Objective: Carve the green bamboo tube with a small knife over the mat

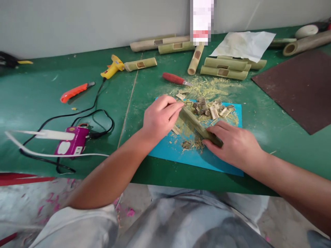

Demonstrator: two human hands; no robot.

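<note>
A person's right hand (234, 143) curls around the near end of a green bamboo tube (194, 123), thumb and fingers closed on its sides. The left hand (161, 117) meets the tube's far end, fingertips drawn together — what they pinch, if anything, cannot be made out. The tube lies slantwise above a blue sheet (168, 153), beside a heap of bamboo chips (214, 112) — a red-handled knife (173, 78) rests beyond.

head, single view | from wearer's head, facing forward and down | close: left hand (160, 116) and right hand (231, 143) mid-frame, shirt (178, 224) at bottom edge | table (147, 84) across middle, wall (103, 24) along top
</note>
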